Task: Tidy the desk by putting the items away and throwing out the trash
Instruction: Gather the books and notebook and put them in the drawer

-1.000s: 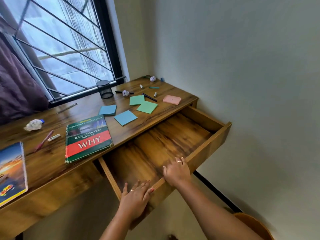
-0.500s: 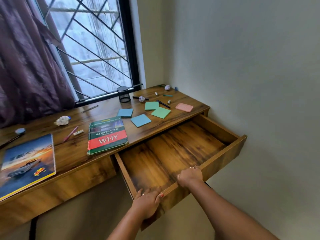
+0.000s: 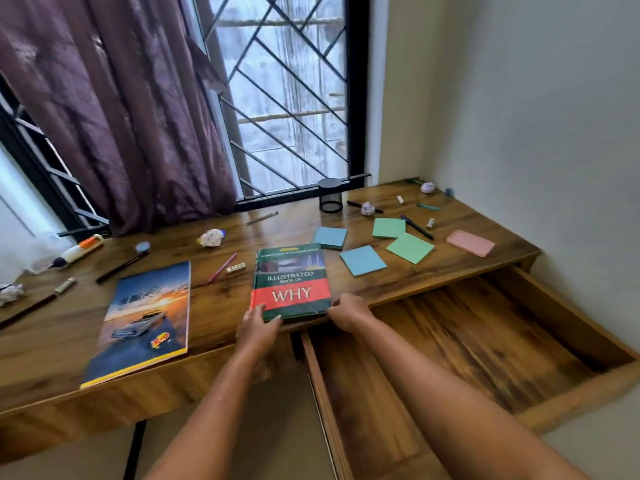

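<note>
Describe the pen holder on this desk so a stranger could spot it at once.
Start at the wooden desk under the barred window. At the desk's back edge, right below the window frame, stands the black mesh pen cup. It is the only upright cylinder there; the sticky note pads and pens near it all lie flat.

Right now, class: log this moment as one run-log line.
phase: grasping book | left hand: grips its near-left corner | right hand: grips near-right corner | drawer: open
</note>
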Demonstrator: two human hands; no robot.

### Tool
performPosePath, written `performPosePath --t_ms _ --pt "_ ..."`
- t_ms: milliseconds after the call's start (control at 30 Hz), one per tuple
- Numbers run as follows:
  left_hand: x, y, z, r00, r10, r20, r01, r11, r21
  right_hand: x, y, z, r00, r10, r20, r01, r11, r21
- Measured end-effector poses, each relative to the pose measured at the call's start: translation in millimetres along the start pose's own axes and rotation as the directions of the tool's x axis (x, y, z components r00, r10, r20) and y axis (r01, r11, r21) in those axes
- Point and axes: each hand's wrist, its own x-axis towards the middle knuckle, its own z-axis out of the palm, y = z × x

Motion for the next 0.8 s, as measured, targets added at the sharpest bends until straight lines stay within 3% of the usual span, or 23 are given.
performPosePath --t_ms 133,233,367,500,700,800 --pt "49 -1 -7 0.984 -0.175 0.017 0.175 0.975 -0.137 51 -29 15 1.0 0.0 0.016 0.0 1.0 0.023" --pt "84 -9 8 0.966 -0.252 0.053 0.256 0.96 -0.111 81 -37 27 1.0 -0.016 0.021 0.015 1.0 0.011" --pt "101 6 26 0.946 -0.32 -0.046 0.317 0.946 -0.061 104 -41 37 0.999 0.009 -0.04 -0.009 1.0 0.016" --pt "105 23 34 0.89 -0.453 -0.05 0.428 0.868 -0.25 108 -26 42 0.988 0.04 -0.148 -0.06 0.989 -0.133" --pt "83 29 47 0.866 -0.499 -0.014 0.437 0.771 -0.462 112 -5 19 0.998 0.042 -0.042 -0.047 0.993 -0.107" --pt "95 -6 68 0.842 -0.537 0.057 0.488 0.712 -0.505 102 11 10 0.998 0.062 -0.004 -0.062 0.996 -0.07"
